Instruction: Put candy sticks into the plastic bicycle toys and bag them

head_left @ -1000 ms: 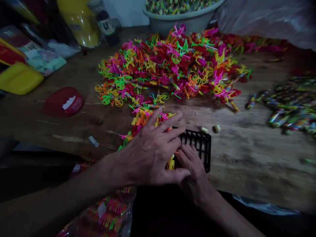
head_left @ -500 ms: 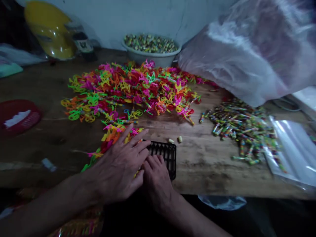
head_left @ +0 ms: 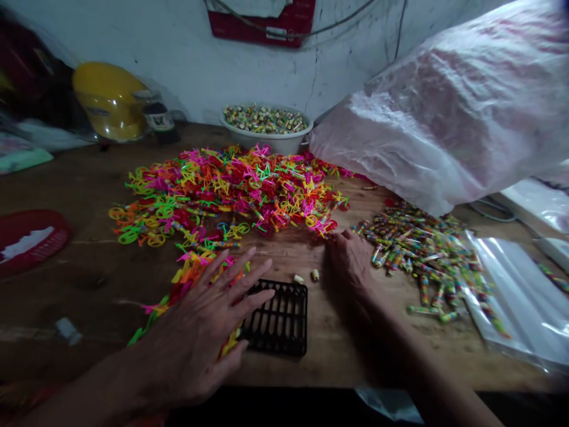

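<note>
My left hand (head_left: 211,320) lies flat with fingers spread over the left edge of a black slotted plastic rack (head_left: 284,350). Under and beside its fingers are small bright plastic pieces (head_left: 195,267), partly hidden by the hand. My right hand (head_left: 353,264) is to the right of the rack, fingers curled together at the right end of a big heap of colourful plastic toys (head_left: 249,193). Its fingertips touch or nearly touch a piece there; what they pinch, if anything, is hidden. Two short pale plugs (head_left: 315,274) lie behind the rack.
Several patterned candy-filled tubes (head_left: 409,237) lie heaped at right, by a clear plastic bag (head_left: 515,290). A grey basin (head_left: 267,139) of short pieces stands by the wall. A large pink-white sack (head_left: 427,124) bulges at back right. A red basket (head_left: 57,240) sits at left.
My right hand has left the rack and moved right and away from me to the heap's edge. My left hand stays by the rack, its fingers more spread. The view has tilted up.
</note>
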A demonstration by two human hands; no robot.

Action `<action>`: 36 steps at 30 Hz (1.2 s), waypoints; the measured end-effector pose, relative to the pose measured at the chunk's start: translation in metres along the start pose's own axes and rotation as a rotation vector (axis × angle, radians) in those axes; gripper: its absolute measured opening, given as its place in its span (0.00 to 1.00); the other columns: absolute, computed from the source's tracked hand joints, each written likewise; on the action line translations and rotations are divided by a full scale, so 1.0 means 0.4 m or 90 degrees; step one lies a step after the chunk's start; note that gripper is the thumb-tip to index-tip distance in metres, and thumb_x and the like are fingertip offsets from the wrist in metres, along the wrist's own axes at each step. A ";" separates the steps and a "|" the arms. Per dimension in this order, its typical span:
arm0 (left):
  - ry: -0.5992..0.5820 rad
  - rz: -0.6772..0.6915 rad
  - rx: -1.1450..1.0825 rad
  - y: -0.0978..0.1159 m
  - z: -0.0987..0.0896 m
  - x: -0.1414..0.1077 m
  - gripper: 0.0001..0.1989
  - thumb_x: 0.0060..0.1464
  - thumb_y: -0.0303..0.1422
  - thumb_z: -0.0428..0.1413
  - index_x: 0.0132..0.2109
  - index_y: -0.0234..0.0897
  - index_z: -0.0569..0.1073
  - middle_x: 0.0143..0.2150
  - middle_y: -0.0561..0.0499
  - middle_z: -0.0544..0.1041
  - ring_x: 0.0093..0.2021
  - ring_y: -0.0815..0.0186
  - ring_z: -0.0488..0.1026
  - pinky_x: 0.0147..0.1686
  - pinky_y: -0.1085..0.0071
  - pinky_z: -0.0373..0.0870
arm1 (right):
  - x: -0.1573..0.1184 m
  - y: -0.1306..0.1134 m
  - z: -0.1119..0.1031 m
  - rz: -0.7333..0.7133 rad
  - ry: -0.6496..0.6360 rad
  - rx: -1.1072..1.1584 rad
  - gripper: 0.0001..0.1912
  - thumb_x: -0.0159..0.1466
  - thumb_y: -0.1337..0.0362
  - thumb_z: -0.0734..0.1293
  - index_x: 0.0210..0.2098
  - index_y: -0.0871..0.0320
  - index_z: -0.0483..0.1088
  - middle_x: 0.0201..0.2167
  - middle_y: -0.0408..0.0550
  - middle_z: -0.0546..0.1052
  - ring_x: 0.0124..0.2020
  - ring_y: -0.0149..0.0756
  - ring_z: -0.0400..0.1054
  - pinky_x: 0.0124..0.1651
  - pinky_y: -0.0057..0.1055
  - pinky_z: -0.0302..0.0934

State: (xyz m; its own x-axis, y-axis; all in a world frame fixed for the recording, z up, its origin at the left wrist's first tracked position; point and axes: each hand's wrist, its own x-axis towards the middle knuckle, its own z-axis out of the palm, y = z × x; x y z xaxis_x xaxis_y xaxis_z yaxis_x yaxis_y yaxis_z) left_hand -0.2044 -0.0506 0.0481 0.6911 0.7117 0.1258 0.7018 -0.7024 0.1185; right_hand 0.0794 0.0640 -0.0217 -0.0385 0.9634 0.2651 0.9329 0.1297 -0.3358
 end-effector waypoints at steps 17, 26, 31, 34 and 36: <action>-0.054 -0.024 -0.027 0.001 -0.008 0.009 0.27 0.51 0.38 0.56 0.59 0.43 0.66 0.69 0.50 0.49 0.69 0.48 0.40 0.65 0.44 0.37 | -0.237 0.000 -0.073 -0.114 0.005 -0.085 0.11 0.65 0.64 0.60 0.37 0.56 0.74 0.34 0.50 0.73 0.36 0.38 0.63 0.38 0.32 0.53; 0.008 -0.007 -0.074 0.006 -0.052 0.013 0.28 0.56 0.40 0.53 0.62 0.39 0.60 0.69 0.45 0.50 0.68 0.52 0.46 0.65 0.47 0.43 | -0.265 -0.005 -0.068 -0.092 -0.027 0.056 0.11 0.67 0.62 0.59 0.37 0.58 0.72 0.35 0.49 0.72 0.30 0.32 0.64 0.30 0.28 0.54; 0.141 -0.176 -0.040 -0.022 -0.041 0.075 0.21 0.60 0.34 0.47 0.59 0.32 0.64 0.63 0.43 0.64 0.64 0.59 0.58 0.61 0.57 0.56 | -0.265 -0.095 -0.066 -0.088 0.020 0.242 0.06 0.62 0.60 0.65 0.36 0.57 0.70 0.30 0.44 0.73 0.26 0.30 0.64 0.29 0.27 0.57; 0.044 -0.216 0.018 -0.055 0.001 0.101 0.17 0.61 0.34 0.43 0.46 0.30 0.73 0.47 0.42 0.76 0.48 0.59 0.72 0.50 0.60 0.66 | -0.255 -0.143 -0.048 -0.031 -0.023 0.327 0.09 0.60 0.58 0.67 0.34 0.57 0.68 0.25 0.43 0.72 0.25 0.32 0.65 0.28 0.29 0.58; -0.016 -0.205 0.038 -0.068 0.020 0.103 0.17 0.62 0.33 0.41 0.38 0.32 0.73 0.36 0.46 0.77 0.38 0.62 0.73 0.44 0.63 0.67 | -0.249 -0.171 -0.038 -0.051 -0.019 0.326 0.09 0.60 0.59 0.65 0.38 0.57 0.68 0.29 0.46 0.74 0.28 0.35 0.67 0.31 0.31 0.61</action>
State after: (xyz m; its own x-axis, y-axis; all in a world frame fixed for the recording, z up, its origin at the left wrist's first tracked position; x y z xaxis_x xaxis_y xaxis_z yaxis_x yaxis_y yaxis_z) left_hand -0.1935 -0.0021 0.0420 0.4350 0.8980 0.0668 0.8937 -0.4396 0.0902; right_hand 0.0249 -0.0444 -0.0114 -0.1189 0.9511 0.2850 0.6320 0.2938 -0.7171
